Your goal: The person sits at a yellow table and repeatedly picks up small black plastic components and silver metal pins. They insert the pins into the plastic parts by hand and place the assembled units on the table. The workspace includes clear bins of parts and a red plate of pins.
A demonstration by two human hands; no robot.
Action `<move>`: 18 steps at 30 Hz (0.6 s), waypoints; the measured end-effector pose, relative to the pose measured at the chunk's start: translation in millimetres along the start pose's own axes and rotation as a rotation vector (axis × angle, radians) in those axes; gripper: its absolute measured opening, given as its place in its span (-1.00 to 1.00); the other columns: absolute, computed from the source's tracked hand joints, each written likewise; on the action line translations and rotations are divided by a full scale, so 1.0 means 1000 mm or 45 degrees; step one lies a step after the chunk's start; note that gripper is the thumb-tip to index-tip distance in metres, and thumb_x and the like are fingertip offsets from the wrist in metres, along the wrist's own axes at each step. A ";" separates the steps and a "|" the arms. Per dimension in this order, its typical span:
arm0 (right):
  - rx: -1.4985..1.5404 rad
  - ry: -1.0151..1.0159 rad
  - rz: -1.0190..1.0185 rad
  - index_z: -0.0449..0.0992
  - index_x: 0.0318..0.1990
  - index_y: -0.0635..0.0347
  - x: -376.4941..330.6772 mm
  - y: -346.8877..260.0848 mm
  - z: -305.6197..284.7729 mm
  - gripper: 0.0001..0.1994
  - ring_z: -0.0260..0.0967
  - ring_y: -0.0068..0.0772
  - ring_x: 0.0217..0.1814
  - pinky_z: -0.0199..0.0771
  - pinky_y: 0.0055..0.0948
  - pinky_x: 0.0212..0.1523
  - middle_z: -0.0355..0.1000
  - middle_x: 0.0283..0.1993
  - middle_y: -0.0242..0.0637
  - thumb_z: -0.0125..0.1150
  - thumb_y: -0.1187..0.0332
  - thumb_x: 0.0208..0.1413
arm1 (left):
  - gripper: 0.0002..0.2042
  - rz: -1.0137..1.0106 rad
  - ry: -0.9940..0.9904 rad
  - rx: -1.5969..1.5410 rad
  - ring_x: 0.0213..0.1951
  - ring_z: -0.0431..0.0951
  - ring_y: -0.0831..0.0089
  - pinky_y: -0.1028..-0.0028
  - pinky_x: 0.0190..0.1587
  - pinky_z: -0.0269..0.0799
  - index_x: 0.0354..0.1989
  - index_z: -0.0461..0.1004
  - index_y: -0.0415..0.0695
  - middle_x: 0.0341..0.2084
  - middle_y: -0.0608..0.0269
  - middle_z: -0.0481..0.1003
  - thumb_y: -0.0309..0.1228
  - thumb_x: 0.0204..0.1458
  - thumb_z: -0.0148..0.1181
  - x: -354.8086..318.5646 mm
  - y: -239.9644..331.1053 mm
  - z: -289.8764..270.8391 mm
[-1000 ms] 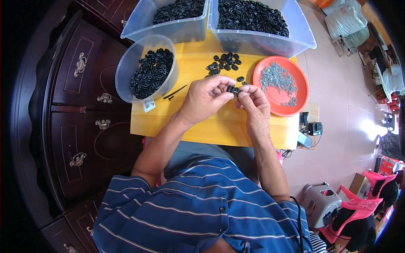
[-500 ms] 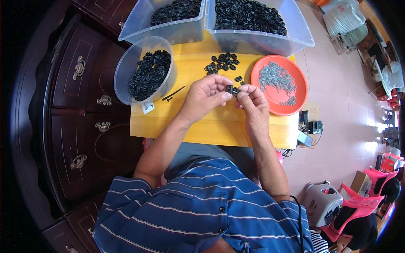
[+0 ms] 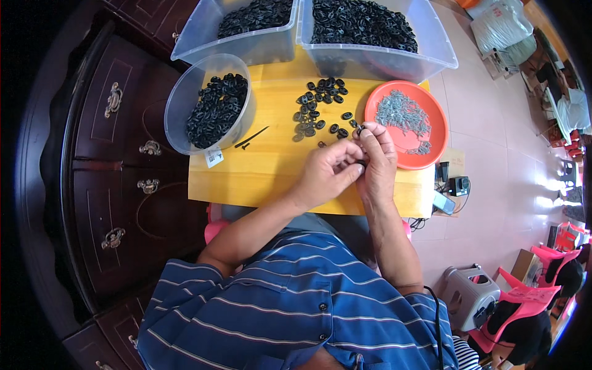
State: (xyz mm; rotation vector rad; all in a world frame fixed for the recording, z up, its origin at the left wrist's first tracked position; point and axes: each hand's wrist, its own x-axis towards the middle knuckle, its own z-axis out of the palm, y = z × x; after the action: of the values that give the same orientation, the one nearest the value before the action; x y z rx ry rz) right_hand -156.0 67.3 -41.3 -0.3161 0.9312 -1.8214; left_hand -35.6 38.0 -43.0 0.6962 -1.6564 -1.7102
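My left hand [image 3: 327, 176] is closed, and a small black piece [image 3: 361, 163] shows between its thumb and fingertips. Right beside it, overlapping in view, is my right hand [image 3: 377, 157], its thumb and forefinger pinching a black oval piece [image 3: 361, 130] close to the red plate. Fingers cover most of both pieces. On the yellow table just beyond the hands lie several loose black ovals [image 3: 333, 128], each with two holes. A larger cluster of the same ovals [image 3: 320, 97] sits farther back. Small silver metal pieces [image 3: 401, 113] fill much of the red plate [image 3: 439, 148].
A round clear tub [image 3: 176, 123] of black pieces stands at the table's left. Two clear bins [image 3: 265, 50] [image 3: 382, 57] of them sit at the back. A thin black rod [image 3: 251, 137] and a black screw [image 3: 245, 146] lie near the tub. Dark drawers [image 3: 111, 203] rise at left.
My left hand has moved down and to the right, closer to my right wrist. My right fingertips have shifted slightly toward the plate. More loose black ovals are now uncovered on the table.
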 end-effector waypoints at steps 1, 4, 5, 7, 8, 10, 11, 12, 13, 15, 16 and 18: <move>0.008 -0.009 0.015 0.46 -0.11 0.19 -0.001 -0.001 0.000 -0.89 0.38 -0.63 -0.27 0.42 -0.61 -0.19 0.46 -0.27 -0.38 0.14 0.46 0.24 | -0.86 0.015 -0.002 0.113 -0.37 0.47 0.75 0.65 -0.31 0.42 -0.18 0.46 -0.21 -0.38 0.40 0.50 -0.63 0.09 0.20 -0.001 0.006 0.003; 0.046 -0.001 0.033 0.46 -0.11 0.18 0.000 0.000 -0.003 -0.89 0.39 -0.64 -0.27 0.44 -0.63 -0.21 0.47 -0.27 -0.38 0.14 0.47 0.24 | -0.89 0.033 0.029 0.203 -0.43 0.48 0.75 0.65 -0.36 0.43 -0.27 0.46 -0.20 -0.46 0.41 0.50 -0.63 0.05 0.22 -0.003 0.009 0.007; 0.061 0.007 0.035 0.46 -0.10 0.18 0.001 0.001 -0.004 -0.89 0.39 -0.64 -0.27 0.44 -0.64 -0.22 0.47 -0.27 -0.37 0.14 0.47 0.24 | -0.88 0.024 0.028 0.188 -0.43 0.48 0.75 0.65 -0.37 0.43 -0.28 0.45 -0.20 -0.46 0.41 0.50 -0.64 0.05 0.22 -0.005 0.005 0.007; 0.074 0.008 0.040 0.46 -0.10 0.18 0.001 0.001 -0.004 -0.88 0.39 -0.64 -0.28 0.44 -0.65 -0.23 0.47 -0.27 -0.37 0.14 0.47 0.24 | -0.88 0.038 0.027 0.191 -0.44 0.47 0.74 0.64 -0.39 0.42 -0.29 0.44 -0.20 -0.47 0.40 0.49 -0.64 0.03 0.21 -0.006 0.002 0.006; 0.080 0.007 0.043 0.46 -0.10 0.18 0.000 0.001 -0.003 -0.88 0.39 -0.64 -0.29 0.44 -0.65 -0.23 0.47 -0.27 -0.37 0.14 0.47 0.24 | -0.87 0.062 0.027 0.208 -0.45 0.47 0.74 0.63 -0.40 0.41 -0.29 0.43 -0.20 -0.48 0.40 0.48 -0.65 0.02 0.21 -0.007 0.002 0.005; 0.071 -0.008 0.040 0.46 -0.10 0.18 0.001 0.001 -0.003 -0.88 0.38 -0.65 -0.30 0.44 -0.65 -0.24 0.47 -0.28 -0.37 0.15 0.47 0.24 | -0.86 0.069 0.019 0.280 -0.47 0.45 0.74 0.62 -0.42 0.40 -0.30 0.42 -0.20 -0.50 0.41 0.47 -0.66 0.00 0.19 -0.008 0.003 0.005; 0.067 -0.016 0.040 0.46 -0.10 0.18 0.001 0.002 -0.003 -0.88 0.38 -0.65 -0.30 0.43 -0.66 -0.24 0.47 -0.28 -0.37 0.15 0.47 0.23 | -0.86 0.054 0.014 0.338 -0.48 0.44 0.74 0.61 -0.44 0.39 -0.30 0.42 -0.20 -0.51 0.42 0.46 -0.67 -0.01 0.18 -0.008 0.006 0.004; 0.068 -0.012 0.043 0.46 -0.10 0.18 0.002 0.002 -0.004 -0.88 0.38 -0.65 -0.30 0.44 -0.66 -0.24 0.47 -0.28 -0.37 0.16 0.47 0.23 | -0.86 0.040 0.010 0.399 -0.49 0.43 0.74 0.60 -0.45 0.38 -0.30 0.42 -0.20 -0.52 0.42 0.45 -0.67 -0.02 0.17 -0.009 0.009 0.004; 0.068 -0.008 0.047 0.46 -0.10 0.19 0.002 0.003 -0.005 -0.88 0.38 -0.65 -0.30 0.44 -0.66 -0.24 0.47 -0.28 -0.38 0.16 0.47 0.23 | -0.85 0.046 -0.011 0.411 -0.50 0.41 0.75 0.61 -0.45 0.37 -0.28 0.43 -0.20 -0.52 0.43 0.44 -0.67 -0.02 0.16 -0.010 0.011 0.004; 0.065 -0.012 0.049 0.46 -0.11 0.19 0.002 0.004 -0.005 -0.88 0.38 -0.65 -0.31 0.43 -0.65 -0.25 0.47 -0.28 -0.38 0.17 0.47 0.22 | -0.83 0.056 -0.051 0.438 -0.50 0.39 0.76 0.62 -0.45 0.35 -0.25 0.46 -0.20 -0.53 0.45 0.42 -0.67 -0.02 0.14 -0.011 0.015 0.003; 0.060 -0.021 0.047 0.46 -0.11 0.18 0.003 0.004 -0.006 -0.88 0.38 -0.65 -0.31 0.42 -0.65 -0.25 0.47 -0.28 -0.38 0.17 0.46 0.22 | -0.82 0.079 -0.026 0.424 -0.50 0.37 0.76 0.63 -0.45 0.33 -0.22 0.48 -0.20 -0.52 0.46 0.42 -0.67 -0.01 0.14 -0.012 0.015 0.000; 0.030 -0.028 0.040 0.47 -0.12 0.18 0.003 0.004 -0.005 -0.89 0.37 -0.64 -0.32 0.40 -0.63 -0.25 0.46 -0.28 -0.39 0.17 0.46 0.22 | -0.78 0.123 0.020 0.397 -0.50 0.35 0.77 0.65 -0.44 0.30 -0.16 0.52 -0.21 -0.51 0.48 0.42 -0.67 0.00 0.12 -0.012 0.013 -0.009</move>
State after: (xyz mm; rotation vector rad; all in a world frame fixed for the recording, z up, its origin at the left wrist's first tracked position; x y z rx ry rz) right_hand -157.1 66.4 -48.2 -0.3041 0.8942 -1.7956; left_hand -19.6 41.5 -31.5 0.7557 -1.9351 -1.3904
